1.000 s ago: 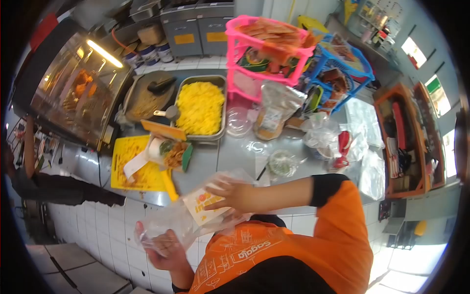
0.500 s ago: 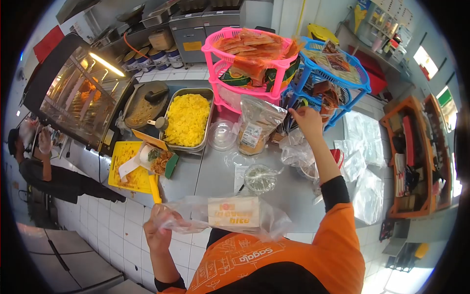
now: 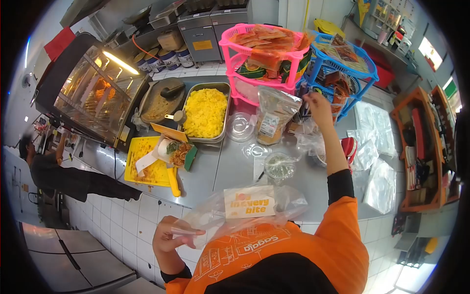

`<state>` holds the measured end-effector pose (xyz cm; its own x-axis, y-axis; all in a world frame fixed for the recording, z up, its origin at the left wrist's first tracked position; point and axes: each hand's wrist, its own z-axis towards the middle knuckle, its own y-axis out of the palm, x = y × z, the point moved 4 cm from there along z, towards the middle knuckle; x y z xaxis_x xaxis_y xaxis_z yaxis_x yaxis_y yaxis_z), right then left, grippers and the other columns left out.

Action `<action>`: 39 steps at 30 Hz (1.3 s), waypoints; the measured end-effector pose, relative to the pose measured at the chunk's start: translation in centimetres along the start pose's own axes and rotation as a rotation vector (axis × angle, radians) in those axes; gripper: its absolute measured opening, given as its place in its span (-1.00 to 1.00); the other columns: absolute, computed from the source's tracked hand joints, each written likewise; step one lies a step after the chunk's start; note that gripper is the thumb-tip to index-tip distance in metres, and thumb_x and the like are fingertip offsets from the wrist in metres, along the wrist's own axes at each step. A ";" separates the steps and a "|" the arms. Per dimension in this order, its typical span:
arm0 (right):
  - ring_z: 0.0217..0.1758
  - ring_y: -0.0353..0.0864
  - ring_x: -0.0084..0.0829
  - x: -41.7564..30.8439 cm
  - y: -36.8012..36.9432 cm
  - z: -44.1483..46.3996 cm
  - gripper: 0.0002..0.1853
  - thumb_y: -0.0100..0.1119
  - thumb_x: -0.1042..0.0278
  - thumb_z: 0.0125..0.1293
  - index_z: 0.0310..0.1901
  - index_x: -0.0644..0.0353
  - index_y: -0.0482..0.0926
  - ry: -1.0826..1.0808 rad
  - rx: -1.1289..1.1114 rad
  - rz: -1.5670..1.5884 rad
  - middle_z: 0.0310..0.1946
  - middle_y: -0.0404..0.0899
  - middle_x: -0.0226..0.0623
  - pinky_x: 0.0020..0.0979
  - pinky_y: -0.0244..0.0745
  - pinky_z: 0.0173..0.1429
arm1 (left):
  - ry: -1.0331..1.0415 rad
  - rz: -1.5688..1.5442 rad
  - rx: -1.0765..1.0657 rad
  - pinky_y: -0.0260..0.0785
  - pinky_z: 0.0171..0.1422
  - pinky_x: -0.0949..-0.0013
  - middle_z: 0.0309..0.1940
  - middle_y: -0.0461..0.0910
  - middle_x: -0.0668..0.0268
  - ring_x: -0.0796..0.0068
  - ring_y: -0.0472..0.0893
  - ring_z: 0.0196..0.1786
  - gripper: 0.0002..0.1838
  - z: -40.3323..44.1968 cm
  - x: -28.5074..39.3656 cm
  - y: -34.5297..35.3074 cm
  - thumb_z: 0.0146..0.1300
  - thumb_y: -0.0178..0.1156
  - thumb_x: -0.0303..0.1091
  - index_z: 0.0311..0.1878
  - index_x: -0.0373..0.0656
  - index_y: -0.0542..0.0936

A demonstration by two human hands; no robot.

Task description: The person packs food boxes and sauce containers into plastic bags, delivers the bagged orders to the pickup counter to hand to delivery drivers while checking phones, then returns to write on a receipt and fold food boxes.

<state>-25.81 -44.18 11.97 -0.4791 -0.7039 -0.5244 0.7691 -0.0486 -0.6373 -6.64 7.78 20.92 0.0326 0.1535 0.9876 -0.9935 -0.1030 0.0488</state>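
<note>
My left hand [image 3: 172, 238] pinches the open end of a clear plastic bag [image 3: 290, 202] just in front of my apron. Inside the bag lies a white food box [image 3: 249, 202] with orange lettering. Stretched across the counter, my right hand [image 3: 319, 109] is closed at the fingertips beside the blue basket rack [image 3: 364, 95]. What those fingers grip, if anything, is too small to make out. Left of that hand stands a pouch of brown powder [image 3: 272, 115]. A tied bag of green contents [image 3: 280, 166] sits between my arms.
Yellow rice [image 3: 205, 112] fills a metal pan beside a yellow cutting board [image 3: 134, 169] carrying an open food box [image 3: 180, 153]. A pink basket rack [image 3: 230, 54] and lit warmer [image 3: 93, 93] stand behind. Plastic bags [image 3: 379, 186] lie right; a co-worker [image 3: 63, 174] stands left.
My left hand and the bagged box have shifted slightly; the box's lettering now faces up more clearly. My right hand stays by the blue rack. The whole view has shifted a little.
</note>
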 end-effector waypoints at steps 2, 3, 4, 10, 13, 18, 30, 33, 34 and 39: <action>-0.24 0.65 -0.19 -3.8 -3.6 0.5 -0.81 0.14 0.30 0.35 -0.21 0.27 0.59 -0.021 0.157 0.071 -0.27 0.66 -0.13 -0.26 0.48 -0.09 | 0.008 -0.024 0.000 0.48 -0.34 0.42 -0.44 0.68 0.10 0.31 0.69 -0.50 -0.57 -0.4 -0.2 -1.0 0.18 0.26 -0.31 -0.01 -0.51 0.62; -0.27 0.66 -0.28 -7.3 -6.2 0.4 -0.80 0.12 0.30 0.37 -0.24 0.30 0.57 -0.047 0.231 0.128 -0.32 0.67 -0.15 -0.29 0.48 -0.11 | 0.010 -0.038 0.011 0.49 -0.34 0.41 -0.43 0.69 0.11 0.32 0.69 -0.50 -0.56 -0.7 -0.4 -1.4 0.18 0.25 -0.33 0.04 -0.50 0.61; -0.28 0.65 -0.34 -12.6 -8.6 -0.5 -0.78 0.11 0.30 0.38 -0.28 0.31 0.57 0.006 0.258 0.366 -0.37 0.66 -0.17 -0.31 0.48 -0.10 | -0.047 -0.019 0.065 0.49 -0.33 0.41 -0.41 0.69 0.10 0.31 0.69 -0.49 -0.52 -0.7 -0.5 -1.6 0.18 0.27 -0.31 0.08 -0.50 0.58; -0.22 0.73 -0.31 -32.2 -6.3 -15.1 -0.77 0.20 0.31 0.25 -0.08 0.14 0.62 -0.766 -0.857 0.717 -0.23 0.69 -0.30 -0.36 0.63 -0.22 | 0.020 -0.219 0.148 0.52 -0.18 0.36 -0.20 0.70 0.03 0.25 0.72 -0.26 -0.25 1.3 -1.8 -3.7 0.04 0.42 -0.12 0.21 -0.47 0.49; -0.14 0.66 -0.13 -29.4 7.5 -22.3 -0.55 0.13 0.42 0.18 0.15 0.20 0.49 -0.488 -1.108 0.068 -0.13 0.61 -0.15 -0.20 0.60 -0.10 | 0.284 -0.247 -0.154 0.50 -0.07 0.30 -0.13 0.69 0.00 0.18 0.72 -0.19 -0.32 1.6 -2.4 -4.0 0.04 0.41 -0.16 0.16 -0.45 0.54; 0.21 0.48 -0.05 -25.7 12.7 -22.0 -0.34 0.15 0.27 0.18 0.36 0.14 0.29 -0.351 -0.976 0.046 0.19 0.45 -0.03 -0.13 0.43 0.22 | 0.222 -0.136 -0.191 0.48 -0.02 0.30 -0.15 0.69 -0.01 0.13 0.71 -0.20 -0.49 2.3 -1.7 -4.5 0.01 0.39 -0.24 -0.02 -0.41 0.65; 0.50 0.14 -0.13 -24.0 19.1 -25.2 -0.19 -0.02 -0.35 0.28 0.41 0.06 0.29 -0.623 -0.759 -0.222 0.42 0.23 -0.12 -0.04 0.01 0.50 | 0.138 0.309 -0.141 0.49 -0.07 0.30 -0.18 0.70 0.16 0.17 0.68 -0.15 -0.76 2.5 -1.3 -6.6 0.17 0.31 -0.49 -0.07 -0.20 0.68; 0.34 0.37 -0.11 -20.6 25.8 -24.8 -0.30 0.00 -0.30 0.27 0.27 0.06 0.46 -0.567 -0.810 -0.139 0.25 0.44 -0.10 -0.10 0.23 0.39 | 0.174 0.438 -0.118 0.48 -0.09 0.28 -0.21 0.69 0.12 0.13 0.67 -0.19 -0.78 3.2 -0.1 -6.2 0.14 0.32 -0.49 -0.11 -0.20 0.68; 0.27 0.44 -0.12 -20.6 26.7 -24.4 -0.34 0.01 -0.27 0.27 0.21 0.06 0.51 -0.464 -0.942 -0.124 0.17 0.50 -0.11 -0.13 0.29 0.35 | 0.176 0.432 -0.132 0.48 -0.10 0.27 -0.21 0.68 0.11 0.12 0.66 -0.20 -0.78 3.2 -0.2 -6.0 0.14 0.33 -0.48 -0.12 -0.20 0.68; 0.11 0.59 -0.20 -25.7 22.2 -19.2 -0.66 0.05 0.11 0.26 0.03 -0.21 0.65 -0.187 -1.335 -0.119 0.08 0.60 -0.29 -0.18 0.46 0.22 | 0.130 0.437 -0.072 0.47 -0.11 0.24 -0.23 0.67 0.13 0.09 0.65 -0.20 -0.78 1.6 -0.8 -6.4 0.11 0.33 -0.50 -0.13 -0.20 0.67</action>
<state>-4.52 -13.51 0.44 -0.3668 -0.8339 -0.4125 -0.3180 0.5291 -0.7868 -0.10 6.75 20.11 -0.4008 0.2336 0.8859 -0.9160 -0.1182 -0.3833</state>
